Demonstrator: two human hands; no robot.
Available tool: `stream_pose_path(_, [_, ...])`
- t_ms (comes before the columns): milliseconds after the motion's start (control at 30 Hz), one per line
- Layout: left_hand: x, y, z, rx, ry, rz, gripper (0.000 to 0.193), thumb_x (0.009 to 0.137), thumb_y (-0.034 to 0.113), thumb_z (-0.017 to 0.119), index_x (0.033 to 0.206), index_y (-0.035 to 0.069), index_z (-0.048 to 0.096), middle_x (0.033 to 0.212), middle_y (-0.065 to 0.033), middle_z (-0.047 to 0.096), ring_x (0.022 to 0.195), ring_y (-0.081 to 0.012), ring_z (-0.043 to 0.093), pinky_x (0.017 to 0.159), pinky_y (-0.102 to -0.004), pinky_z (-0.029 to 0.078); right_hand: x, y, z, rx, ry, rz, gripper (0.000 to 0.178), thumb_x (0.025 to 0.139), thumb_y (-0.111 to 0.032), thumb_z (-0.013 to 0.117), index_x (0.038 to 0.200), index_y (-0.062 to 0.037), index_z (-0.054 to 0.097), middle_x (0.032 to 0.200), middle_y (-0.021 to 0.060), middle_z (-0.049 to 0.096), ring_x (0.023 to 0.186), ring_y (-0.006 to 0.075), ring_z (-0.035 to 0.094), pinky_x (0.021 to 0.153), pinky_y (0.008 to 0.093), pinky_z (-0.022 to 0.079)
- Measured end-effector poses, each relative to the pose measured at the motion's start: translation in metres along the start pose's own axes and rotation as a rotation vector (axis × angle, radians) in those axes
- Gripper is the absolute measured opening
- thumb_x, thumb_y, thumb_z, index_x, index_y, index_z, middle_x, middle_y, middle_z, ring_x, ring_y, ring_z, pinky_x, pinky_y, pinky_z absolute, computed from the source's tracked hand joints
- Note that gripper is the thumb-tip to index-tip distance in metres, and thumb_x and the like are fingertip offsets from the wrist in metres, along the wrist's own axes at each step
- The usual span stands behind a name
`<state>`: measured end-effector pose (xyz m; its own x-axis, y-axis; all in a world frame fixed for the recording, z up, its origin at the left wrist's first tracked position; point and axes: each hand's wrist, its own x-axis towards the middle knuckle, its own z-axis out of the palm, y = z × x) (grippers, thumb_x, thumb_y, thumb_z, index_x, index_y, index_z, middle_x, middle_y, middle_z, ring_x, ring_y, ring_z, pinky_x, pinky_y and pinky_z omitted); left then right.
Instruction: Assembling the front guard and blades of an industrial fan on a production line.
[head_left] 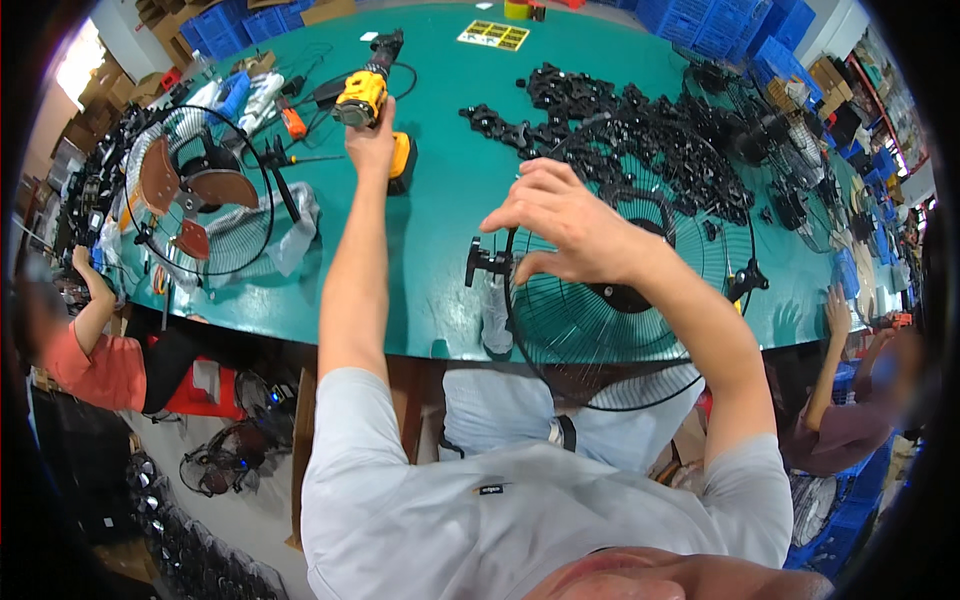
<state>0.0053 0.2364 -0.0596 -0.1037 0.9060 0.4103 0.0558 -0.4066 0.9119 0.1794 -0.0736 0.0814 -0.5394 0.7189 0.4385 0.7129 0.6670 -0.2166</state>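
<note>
Evidently uneven: one firm grip, one loose curl

Green table point(430, 250). Black wire fan guard point(625, 297), three o'clock from centre, reaching past the near edge; probably light and springy, best taken by its rim. Yellow drill point(361, 97), eleven o'clock, likely heavy; left hand point(372, 143) closed round its handle. Right hand point(563, 215) half-curled at the guard's ten o'clock; contact unclear.

Beyond the left hand point(372, 145) and right hand point(565, 218), a yellow-and-black sheet point(493, 35) bears print too small to read; below both, a shirt point(590, 510) bears a small lettered label point(491, 489).
</note>
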Motion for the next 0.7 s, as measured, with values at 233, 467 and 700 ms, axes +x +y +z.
stream_pose_path(233, [-0.089,0.072,-0.100,-0.364,-0.271,-0.294,0.029,0.089,0.022,0.078,0.105,0.003,0.063,0.083,-0.0066,0.067,0.059,-0.0122,0.059,0.047,-0.0268,0.046,-0.020,0.007,-0.010,0.020,-0.033,0.005,0.066,0.063,-0.024,0.087,0.123,-0.0141,0.061,0.097,0.0018,0.059,0.107,0.0237,0.056,0.116,0.0456,0.034])
stream_pose_path(467, [-0.162,0.103,-0.234,-0.269,-0.555,-0.312,0.032,0.084,0.011,0.069,0.113,0.002,0.058,0.084,-0.0105,0.066,0.059,-0.0159,0.060,0.050,-0.0271,0.049,-0.022,0.007,-0.007,0.059,-0.012,0.029,0.068,0.060,-0.023,0.088,0.121,-0.0130,0.061,0.094,0.0019,0.059,0.107,0.0240,0.056,0.116,0.0455,0.034])
stream_pose_path(700, [-0.150,0.110,-0.235,-0.273,-0.685,-0.313,0.036,0.084,0.020,0.079,0.109,0.002,0.062,0.084,-0.0090,0.066,0.061,-0.0166,0.061,0.052,-0.0279,0.050,-0.022,0.006,-0.007,0.082,-0.009,0.028,0.068,0.060,-0.023,0.089,0.121,-0.0122,0.061,0.093,0.0023,0.058,0.108,0.0242,0.056,0.116,0.0455,0.033])
